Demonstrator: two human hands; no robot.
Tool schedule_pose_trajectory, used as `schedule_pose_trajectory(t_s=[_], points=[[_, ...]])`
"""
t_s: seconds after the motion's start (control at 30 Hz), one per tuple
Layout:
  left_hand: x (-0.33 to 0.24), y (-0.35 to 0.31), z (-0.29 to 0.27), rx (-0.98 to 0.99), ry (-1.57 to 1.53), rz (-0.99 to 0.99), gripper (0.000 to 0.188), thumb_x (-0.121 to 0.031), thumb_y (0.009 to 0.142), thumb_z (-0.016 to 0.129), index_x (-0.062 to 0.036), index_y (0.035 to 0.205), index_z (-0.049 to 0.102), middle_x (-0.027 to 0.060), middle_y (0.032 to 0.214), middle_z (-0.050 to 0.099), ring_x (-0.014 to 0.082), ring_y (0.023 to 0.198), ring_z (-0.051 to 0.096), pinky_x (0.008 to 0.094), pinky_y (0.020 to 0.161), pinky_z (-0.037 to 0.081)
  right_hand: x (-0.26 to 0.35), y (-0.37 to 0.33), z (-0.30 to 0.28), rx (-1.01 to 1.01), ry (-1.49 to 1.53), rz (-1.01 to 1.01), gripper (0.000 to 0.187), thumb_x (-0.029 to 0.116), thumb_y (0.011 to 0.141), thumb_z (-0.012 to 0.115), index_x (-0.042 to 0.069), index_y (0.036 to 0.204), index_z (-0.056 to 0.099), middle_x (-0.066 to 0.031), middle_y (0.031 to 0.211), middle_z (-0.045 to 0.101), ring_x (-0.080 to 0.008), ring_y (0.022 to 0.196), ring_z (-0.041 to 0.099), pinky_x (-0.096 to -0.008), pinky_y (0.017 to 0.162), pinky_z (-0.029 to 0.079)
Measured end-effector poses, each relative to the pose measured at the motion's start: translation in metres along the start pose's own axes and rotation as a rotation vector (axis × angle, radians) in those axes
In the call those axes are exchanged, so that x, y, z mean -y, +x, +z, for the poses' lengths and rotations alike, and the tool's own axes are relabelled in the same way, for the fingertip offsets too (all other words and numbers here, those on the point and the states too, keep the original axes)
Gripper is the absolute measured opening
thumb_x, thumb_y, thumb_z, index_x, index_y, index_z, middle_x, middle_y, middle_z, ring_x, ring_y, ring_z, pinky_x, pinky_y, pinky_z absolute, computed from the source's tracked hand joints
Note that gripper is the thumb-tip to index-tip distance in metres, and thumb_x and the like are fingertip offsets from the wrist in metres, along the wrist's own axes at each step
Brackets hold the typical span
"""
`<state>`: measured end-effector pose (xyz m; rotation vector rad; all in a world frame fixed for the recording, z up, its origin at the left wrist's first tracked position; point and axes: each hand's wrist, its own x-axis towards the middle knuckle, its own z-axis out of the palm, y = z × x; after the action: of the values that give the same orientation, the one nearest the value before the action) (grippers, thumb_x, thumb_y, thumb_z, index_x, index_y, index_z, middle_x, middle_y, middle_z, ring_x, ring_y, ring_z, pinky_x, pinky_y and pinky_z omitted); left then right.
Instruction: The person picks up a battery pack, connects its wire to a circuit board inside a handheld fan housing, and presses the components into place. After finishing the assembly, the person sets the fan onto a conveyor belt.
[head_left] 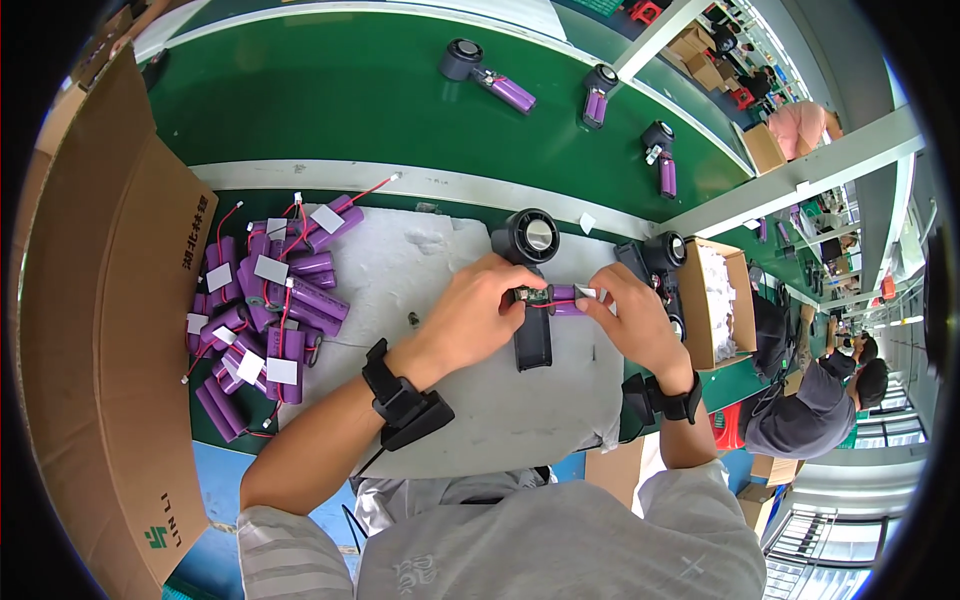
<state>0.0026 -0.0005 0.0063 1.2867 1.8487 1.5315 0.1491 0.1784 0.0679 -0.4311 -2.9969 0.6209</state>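
A small handheld fan with a black round head (528, 236) lies on the white foam pad, its open black handle shell (533, 345) pointing toward me. Over the shell, my left hand (478, 308) is closed, thumb and forefinger pinching a small green circuit board (531, 296). Beside it, my right hand (636, 312) grips the right end of a purple battery pack (564, 299), near a white piece on it. A red wire runs along the pack toward the board. Fingers partly cover the pack's right end.
Several purple battery packs (268, 300) with wires and white labels are heaped at left beside a tall cardboard box (110, 300). More fan units (664, 252) and a small carton (722, 305) stand at right. Across the rail, fans with batteries (510, 92) lie on the green belt (330, 100).
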Motion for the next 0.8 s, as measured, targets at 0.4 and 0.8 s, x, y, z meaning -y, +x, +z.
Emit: schedule_pose_trajectory(t_s=[0.4,0.8], points=[[0.005,-0.003,0.001,-0.012,-0.031,-0.001,0.029,0.003,0.079,0.061,-0.0061,0.105,0.069,0.0109,0.093,0.061,0.0193,0.072,0.061,0.0312,0.067,0.050,-0.099,-0.045,-0.128,-0.565,-0.164,0.488,0.012,0.004,0.087,0.062,0.001,0.098,0.067,-0.0083,0.074,0.064,-0.0150,0.065,0.061,-0.0277,0.061,0.048],[0.000,0.001,0.000,0.039,-0.022,-0.036,0.028,0.004,0.080,0.060,-0.0055,0.106,0.068,0.0115,0.093,0.060,0.0196,0.072,0.061,0.0314,0.068,0.051,-0.059,0.107,-0.143,-0.063,-0.065,0.448,0.040,0.032,0.093,0.060,0.002,0.119,0.062,-0.0062,0.089,0.066,-0.0142,0.069,0.064,-0.0287,0.059,0.052]])
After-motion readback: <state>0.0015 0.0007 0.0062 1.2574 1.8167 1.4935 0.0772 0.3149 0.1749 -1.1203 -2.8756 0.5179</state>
